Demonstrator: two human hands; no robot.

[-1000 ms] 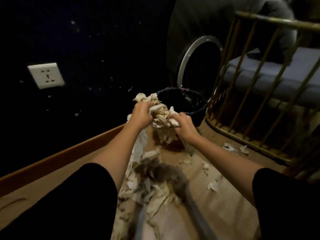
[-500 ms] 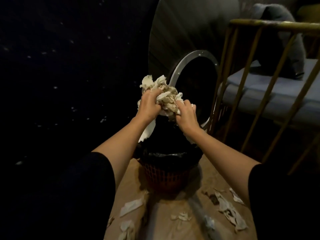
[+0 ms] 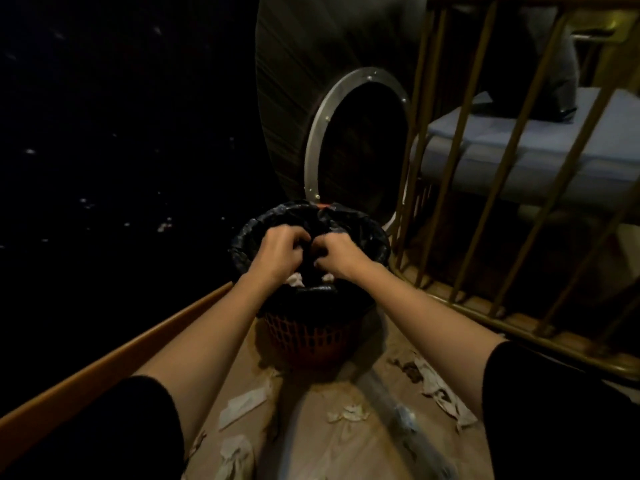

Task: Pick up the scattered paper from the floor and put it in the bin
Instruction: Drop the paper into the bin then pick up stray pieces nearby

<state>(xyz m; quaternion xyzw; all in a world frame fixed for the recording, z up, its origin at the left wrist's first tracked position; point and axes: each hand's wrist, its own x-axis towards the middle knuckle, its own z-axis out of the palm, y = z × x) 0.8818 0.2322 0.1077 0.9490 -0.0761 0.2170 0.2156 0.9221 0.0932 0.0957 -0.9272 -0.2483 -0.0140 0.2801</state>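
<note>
The bin (image 3: 311, 337) is a red lattice basket lined with a black bag (image 3: 242, 237), standing on the floor straight ahead. Both my hands are lowered into its mouth, palms down and fingers curled. My left hand (image 3: 280, 252) and my right hand (image 3: 341, 254) sit close together over the crumpled paper wad (image 3: 296, 279), of which only white bits show under my palms. Loose paper scraps (image 3: 246, 405) lie on the floor in front of the bin, with more paper scraps (image 3: 440, 389) to the right.
A gold metal railing (image 3: 485, 168) runs close along the bin's right side, with a blue cushion (image 3: 554, 150) behind it. A dark panel with a metal-ringed round opening (image 3: 360, 143) stands behind the bin. Wooden skirting (image 3: 138, 348) borders the left. A blurred pale handle (image 3: 391, 407) lies on the floor.
My hands carried the paper wad from above the floor pile up over the bin, then lowered it into the bin's mouth. The wad is now mostly hidden under my palms.
</note>
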